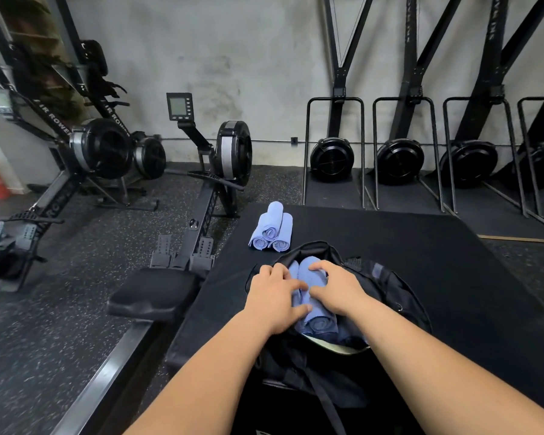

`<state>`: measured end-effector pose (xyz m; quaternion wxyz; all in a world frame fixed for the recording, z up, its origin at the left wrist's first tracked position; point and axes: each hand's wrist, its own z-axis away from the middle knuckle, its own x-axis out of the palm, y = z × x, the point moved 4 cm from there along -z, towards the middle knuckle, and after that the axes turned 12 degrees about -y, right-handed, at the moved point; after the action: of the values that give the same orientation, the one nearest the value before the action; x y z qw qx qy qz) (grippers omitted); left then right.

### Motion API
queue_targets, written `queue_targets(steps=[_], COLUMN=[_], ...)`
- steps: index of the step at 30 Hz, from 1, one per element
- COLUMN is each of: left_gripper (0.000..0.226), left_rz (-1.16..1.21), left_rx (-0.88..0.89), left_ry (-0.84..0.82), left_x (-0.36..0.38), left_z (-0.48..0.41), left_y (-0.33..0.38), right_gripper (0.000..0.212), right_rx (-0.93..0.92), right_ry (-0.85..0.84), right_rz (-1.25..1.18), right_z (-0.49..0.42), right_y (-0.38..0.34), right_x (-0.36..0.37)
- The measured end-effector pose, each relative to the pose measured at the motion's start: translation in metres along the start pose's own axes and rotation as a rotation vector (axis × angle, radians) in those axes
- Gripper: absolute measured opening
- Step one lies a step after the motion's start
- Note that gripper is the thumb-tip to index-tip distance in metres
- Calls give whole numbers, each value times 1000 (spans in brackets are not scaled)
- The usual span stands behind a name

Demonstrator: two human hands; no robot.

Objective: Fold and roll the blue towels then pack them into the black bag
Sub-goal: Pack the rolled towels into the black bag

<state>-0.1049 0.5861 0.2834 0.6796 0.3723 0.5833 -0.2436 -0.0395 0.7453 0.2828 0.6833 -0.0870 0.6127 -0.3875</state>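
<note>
Packing is under way but not finished. At lower centre of the frame the bag [390, 287] lies open, and at least two rolled towels [316, 318] sit side by side in its mouth, their spiral ends facing the bottom of the frame. Darker blue below them may be more rolls, though it is too shadowed to tell.

The left hand [275, 293] lies over the left-hand roll with bent fingers, its thumb pressed against the side of the middle roll. The right hand [336, 288] curls over the top of that middle roll, thumb on its flank, so both hands grip the towels and seem to be seating them.

Just above the bag, at frame centre, a stack [272, 229] of three more rolls waits on the mat [437, 246]: two below, one on top, touching each other. No flat towel is in view, so folding and rolling look done (as far as this view reaches). What is left is packing those three.

The towels are soft, pale-blue, thin cloth wound into tight cylinders. The bag is limp black fabric with a strap running toward the bottom edge. The mat is a flat, matt black slab. Rowers [220, 158] of black metal stand at upper left on speckled rubber floor.
</note>
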Motion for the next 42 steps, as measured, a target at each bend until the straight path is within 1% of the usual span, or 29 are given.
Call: queue_targets(steps=[3, 5, 8, 11, 13, 17, 19, 22, 28, 31, 34, 37, 42], left_gripper=[48, 46, 44, 38, 39, 43, 45, 48, 49, 49, 49, 59, 55], left_rz=[-152, -176, -61, 118, 150, 185, 179, 183, 303, 371, 494, 567, 757], left_rx=[-26, -52, -57, -60, -64, -111, -129, -140, -184, -179, -192, -217, -252], left_ry=[-33, -71, -79, 44, 99, 163, 172, 171, 193, 225, 216, 201, 169], left_x=[5, 5, -2, -16, -23, -30, -30, -25, -11, -3, 6, 22, 43], left_z=[-3, -5, -7, -9, -10, -15, -18, -23, -37, -45, -57, -71, -76], left_y=[8, 8, 4, -6, -13, -24, -29, -37, -58, -77, -100, -128, -155], right_gripper=[57, 60, 62, 48, 42, 40, 41, 40, 39, 43, 49, 56, 65], right_rx=[-18, -26, -32, -15, -38, -88, -105, -119, -105, -86, -76, -68, -51], right_ry=[-8, -19, -42, 16, 66, 152, 189, 195, 180, 168, 91, -7, -93], right_rz=[-26, -8, 63, 105, 90, 47, 37, 57, 133, 205, 256, 291, 332], right_z=[-2, -2, -2, -6, -12, -22, -30, -44, -80, -106, -135, -163, -203], right_y=[2, 1, -3, -8, -13, -25, -30, -35, -45, -57, -68, -77, -83], right_x=[5, 8, 10, 0, -13, -41, -52, -56, -49, -44, -38, -28, -9])
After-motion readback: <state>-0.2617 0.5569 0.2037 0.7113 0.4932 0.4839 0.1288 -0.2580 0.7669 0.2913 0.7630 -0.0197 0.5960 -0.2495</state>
